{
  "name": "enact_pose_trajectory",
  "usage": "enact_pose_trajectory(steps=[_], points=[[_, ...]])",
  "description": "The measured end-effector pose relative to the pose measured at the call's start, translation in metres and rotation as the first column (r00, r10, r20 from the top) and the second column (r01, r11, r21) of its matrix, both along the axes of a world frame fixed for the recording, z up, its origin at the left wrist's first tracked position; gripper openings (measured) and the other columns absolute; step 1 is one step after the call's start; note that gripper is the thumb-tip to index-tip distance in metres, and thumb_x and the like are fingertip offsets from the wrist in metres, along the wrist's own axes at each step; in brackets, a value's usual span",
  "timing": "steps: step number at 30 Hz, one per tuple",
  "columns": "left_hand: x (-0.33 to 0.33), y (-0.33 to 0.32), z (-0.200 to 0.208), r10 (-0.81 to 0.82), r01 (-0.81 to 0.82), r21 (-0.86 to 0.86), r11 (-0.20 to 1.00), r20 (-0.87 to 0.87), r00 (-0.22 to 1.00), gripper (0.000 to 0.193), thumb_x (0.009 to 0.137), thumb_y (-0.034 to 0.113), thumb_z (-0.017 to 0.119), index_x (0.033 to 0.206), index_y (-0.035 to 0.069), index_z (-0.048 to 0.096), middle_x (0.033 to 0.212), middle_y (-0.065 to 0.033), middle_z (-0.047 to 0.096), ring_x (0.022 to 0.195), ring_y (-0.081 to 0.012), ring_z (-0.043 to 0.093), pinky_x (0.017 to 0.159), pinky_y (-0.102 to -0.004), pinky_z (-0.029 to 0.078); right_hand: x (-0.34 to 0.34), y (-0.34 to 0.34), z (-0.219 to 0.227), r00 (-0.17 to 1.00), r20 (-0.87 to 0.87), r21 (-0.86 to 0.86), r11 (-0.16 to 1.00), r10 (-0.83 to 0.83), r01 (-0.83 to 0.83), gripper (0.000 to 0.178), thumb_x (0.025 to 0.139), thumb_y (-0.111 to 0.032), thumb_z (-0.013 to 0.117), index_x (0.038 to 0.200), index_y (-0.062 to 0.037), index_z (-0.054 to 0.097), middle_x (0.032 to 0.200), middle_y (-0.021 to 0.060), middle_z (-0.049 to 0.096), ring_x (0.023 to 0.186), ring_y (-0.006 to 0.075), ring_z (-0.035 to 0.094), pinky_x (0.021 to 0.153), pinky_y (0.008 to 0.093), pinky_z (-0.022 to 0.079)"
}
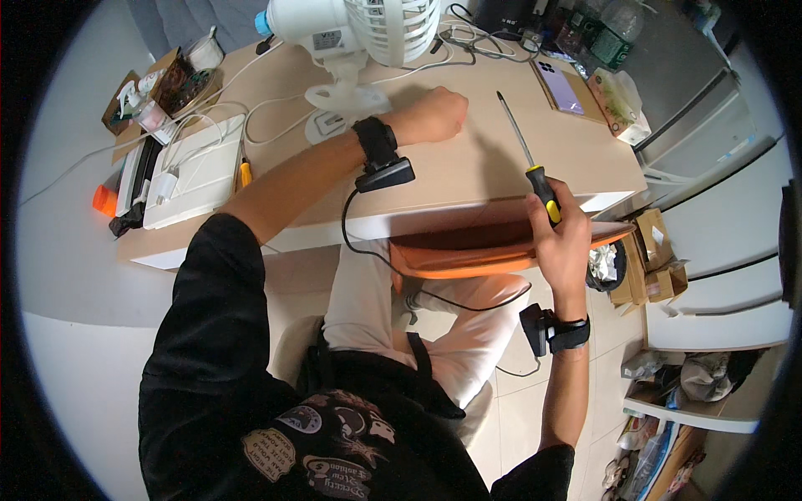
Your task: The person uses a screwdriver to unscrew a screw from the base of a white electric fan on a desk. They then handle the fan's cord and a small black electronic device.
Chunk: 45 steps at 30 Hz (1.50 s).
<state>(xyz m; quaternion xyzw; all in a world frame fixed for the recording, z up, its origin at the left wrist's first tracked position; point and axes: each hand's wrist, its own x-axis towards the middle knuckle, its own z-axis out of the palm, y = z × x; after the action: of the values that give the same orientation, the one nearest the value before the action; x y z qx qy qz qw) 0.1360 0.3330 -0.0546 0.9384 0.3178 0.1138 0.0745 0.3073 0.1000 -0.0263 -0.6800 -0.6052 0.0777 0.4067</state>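
My right hand (561,234) is closed around the black and yellow handle of a screwdriver (520,134). Its long metal shaft points up and away over the desk, tip at the far end. My left hand (436,115) makes a fist just above or on the desktop; its fingers curl out of sight, so anything inside is hidden. Beside that fist stands a white fan (342,83), its round base partly behind my left forearm. Below the desk's front edge, over my legs, is an orange piece with a dark inner side (468,265).
The pale desk (535,159) carries a purple phone (561,88), a tissue pack (620,104) and bottles (618,37) at right. White cables trail across the back. A white panel (196,175), an orange-handled tool (246,173) and a spray bottle (149,113) lie left. Cardboard boxes (656,259) stand right.
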Motion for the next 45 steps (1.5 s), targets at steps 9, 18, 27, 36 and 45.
enact_pose_trajectory(steps=[9,18,27,36,45], points=[[-0.008,0.014,0.0,0.144,-0.066,-0.373,0.925,0.183,0.973,0.024,0.087,0.013,0.069,0.103,-0.001,0.057,0.097,-0.0136,0.066,0.059,-0.0227,0.066,0.058,-0.038,0.053,-0.001,0.0,0.0,1.0,-0.005,0.029,1.0,0.002,-0.002,0.023,0.089,-0.015,0.066,0.107,0.0002,0.064,0.071,0.0191,0.061,0.057,0.0302,0.056,0.058,0.0375,0.045],[-0.014,0.008,0.005,0.123,-0.058,-0.375,0.925,0.153,0.981,0.015,0.091,0.012,0.066,0.096,-0.001,0.06,0.085,-0.0098,0.066,0.066,-0.0164,0.066,0.058,-0.0292,0.055,0.0,0.0,-0.001,1.0,-0.008,0.02,1.0,-0.009,0.009,0.025,0.089,-0.015,0.066,0.109,0.0009,0.064,0.074,0.0203,0.063,0.061,0.0309,0.059,0.061,0.0364,0.047],[-0.061,-0.042,0.039,0.11,0.271,-0.497,0.824,0.61,0.785,0.015,0.095,0.012,0.065,0.101,0.0,0.062,0.086,-0.004,0.066,0.077,-0.0098,0.064,0.071,-0.0228,0.053,0.002,-0.002,0.003,0.989,-0.046,0.004,0.99,0.141,-0.141,0.029,0.085,-0.013,0.069,0.111,-0.0007,0.068,0.074,0.0162,0.064,0.059,0.0221,0.057,0.06,0.0316,0.048],[-0.078,-0.072,0.043,0.174,0.258,-0.527,0.809,0.636,0.752,0.019,0.094,0.011,0.065,0.109,-0.001,0.068,0.094,-0.0046,0.069,0.084,-0.0092,0.065,0.077,-0.0229,0.054,0.003,-0.004,0.002,0.975,-0.087,-0.048,0.976,0.206,-0.211,0.032,0.082,-0.01,0.07,0.113,-0.0017,0.069,0.083,0.0157,0.07,0.068,0.0202,0.066,0.068,0.0293,0.052],[-0.078,-0.071,0.038,0.193,0.316,-0.546,0.776,0.682,0.705,0.02,0.094,0.011,0.066,0.109,0.0,0.068,0.095,-0.0059,0.07,0.087,-0.0108,0.066,0.079,-0.0242,0.055,0.002,-0.003,0.003,0.973,-0.064,-0.042,0.973,0.224,-0.227,0.032,0.08,-0.011,0.07,0.111,-0.002,0.07,0.087,0.0181,0.071,0.072,0.0255,0.069,0.07,0.031,0.053]])
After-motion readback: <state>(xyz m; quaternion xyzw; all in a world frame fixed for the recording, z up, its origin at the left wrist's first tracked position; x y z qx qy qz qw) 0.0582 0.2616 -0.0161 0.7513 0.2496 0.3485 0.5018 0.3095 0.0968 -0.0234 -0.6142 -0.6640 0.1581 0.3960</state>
